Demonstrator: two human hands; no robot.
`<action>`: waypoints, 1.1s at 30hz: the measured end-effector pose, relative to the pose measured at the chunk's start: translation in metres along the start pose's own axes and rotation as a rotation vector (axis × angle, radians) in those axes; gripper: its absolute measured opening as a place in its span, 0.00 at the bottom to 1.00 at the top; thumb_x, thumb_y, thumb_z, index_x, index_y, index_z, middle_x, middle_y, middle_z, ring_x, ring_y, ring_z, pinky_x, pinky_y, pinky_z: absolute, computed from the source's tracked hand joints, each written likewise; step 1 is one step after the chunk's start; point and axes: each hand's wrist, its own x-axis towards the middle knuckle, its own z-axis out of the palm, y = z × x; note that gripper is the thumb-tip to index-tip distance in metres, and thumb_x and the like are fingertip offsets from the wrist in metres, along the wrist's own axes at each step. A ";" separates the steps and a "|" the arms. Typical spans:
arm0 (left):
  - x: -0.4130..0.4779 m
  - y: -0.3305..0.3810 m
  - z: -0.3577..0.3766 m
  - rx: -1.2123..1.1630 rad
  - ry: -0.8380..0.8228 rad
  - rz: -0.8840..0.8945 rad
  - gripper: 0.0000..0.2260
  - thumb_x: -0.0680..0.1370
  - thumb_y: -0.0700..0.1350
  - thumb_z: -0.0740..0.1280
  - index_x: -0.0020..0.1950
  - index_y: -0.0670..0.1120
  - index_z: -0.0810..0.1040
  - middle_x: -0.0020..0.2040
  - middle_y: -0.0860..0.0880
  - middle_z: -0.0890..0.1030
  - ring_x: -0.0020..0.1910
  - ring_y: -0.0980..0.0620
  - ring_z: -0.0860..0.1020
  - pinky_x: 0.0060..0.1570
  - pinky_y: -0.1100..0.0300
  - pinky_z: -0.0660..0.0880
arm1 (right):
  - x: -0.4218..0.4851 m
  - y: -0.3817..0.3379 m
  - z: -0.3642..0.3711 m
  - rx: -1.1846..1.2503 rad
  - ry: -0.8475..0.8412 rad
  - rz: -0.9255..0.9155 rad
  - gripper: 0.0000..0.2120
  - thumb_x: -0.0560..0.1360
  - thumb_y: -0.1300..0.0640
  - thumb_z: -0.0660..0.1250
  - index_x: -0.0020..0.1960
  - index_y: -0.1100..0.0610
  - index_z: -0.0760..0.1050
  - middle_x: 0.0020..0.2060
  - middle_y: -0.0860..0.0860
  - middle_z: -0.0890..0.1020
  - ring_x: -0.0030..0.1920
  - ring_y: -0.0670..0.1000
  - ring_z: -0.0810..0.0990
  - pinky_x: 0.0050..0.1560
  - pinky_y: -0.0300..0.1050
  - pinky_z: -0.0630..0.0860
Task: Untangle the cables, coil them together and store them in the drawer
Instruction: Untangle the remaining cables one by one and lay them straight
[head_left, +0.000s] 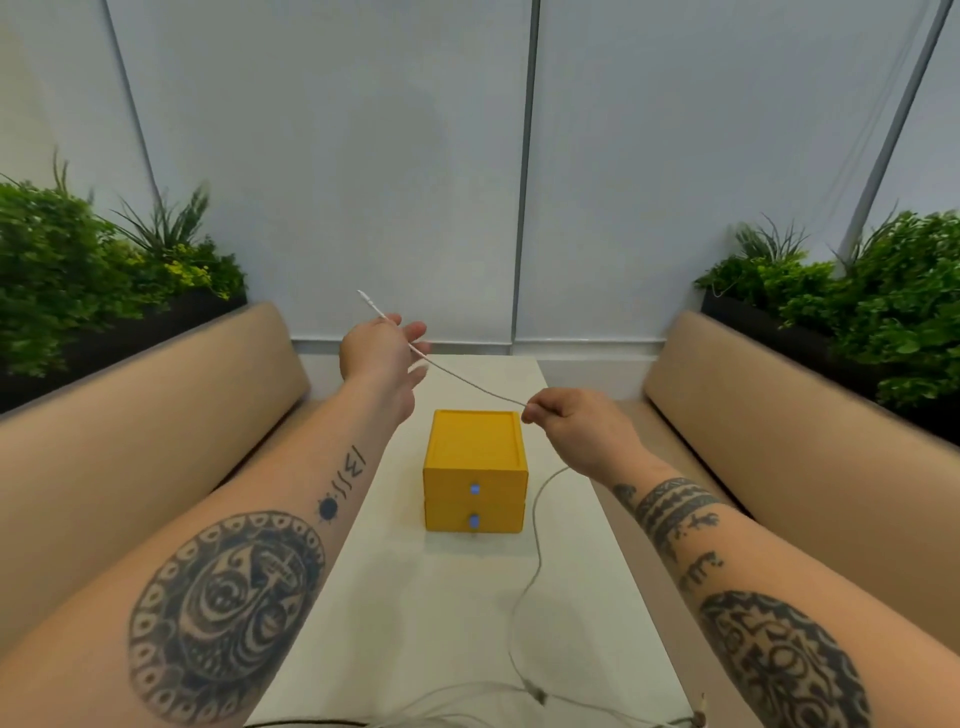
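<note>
The white cable (467, 385) was pinched between thumb and forefinger of the right hand (571, 423), its other fingers curled in, above the far right corner of the yellow drawer box (475, 457). The cable's plug end was held lightly in the left hand (382, 356), whose other fingers were loosely spread, above and beyond the box's far left corner. How firmly it was nipped there could not be made out.

Between the two grips the cable was drawn nearly straight, its long axis running from the right hand up and away to the left. The plug (365, 299) pointed up and left past the left hand. From the right-hand pinch the slack was let fall past the box's right side to the table (415, 597). It ran on into loose cables (537, 695) lying well in front of the box. The undrawn length thus lay below and nearer than the right hand, which was judged the nearer hand for gathering it. Both drawers were seen closed.
</note>
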 end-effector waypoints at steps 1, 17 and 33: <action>0.003 -0.003 -0.004 0.029 0.000 -0.027 0.11 0.83 0.43 0.57 0.59 0.44 0.76 0.57 0.47 0.82 0.52 0.47 0.81 0.52 0.48 0.79 | 0.002 -0.001 -0.002 -0.027 0.021 -0.015 0.12 0.82 0.47 0.59 0.54 0.46 0.81 0.43 0.40 0.81 0.44 0.45 0.78 0.40 0.41 0.70; -0.011 -0.046 0.002 0.453 -0.097 0.408 0.12 0.82 0.44 0.52 0.56 0.51 0.76 0.54 0.54 0.78 0.57 0.50 0.77 0.48 0.59 0.70 | 0.029 -0.003 -0.006 -0.428 0.003 -0.031 0.12 0.82 0.49 0.60 0.59 0.48 0.80 0.51 0.49 0.84 0.51 0.53 0.81 0.51 0.48 0.79; -0.010 -0.068 0.017 1.227 -0.378 0.546 0.12 0.85 0.46 0.53 0.54 0.50 0.76 0.51 0.47 0.79 0.46 0.47 0.76 0.40 0.55 0.71 | 0.026 -0.010 -0.014 -0.283 0.054 -0.090 0.15 0.82 0.46 0.58 0.55 0.50 0.82 0.48 0.51 0.84 0.48 0.54 0.80 0.47 0.47 0.77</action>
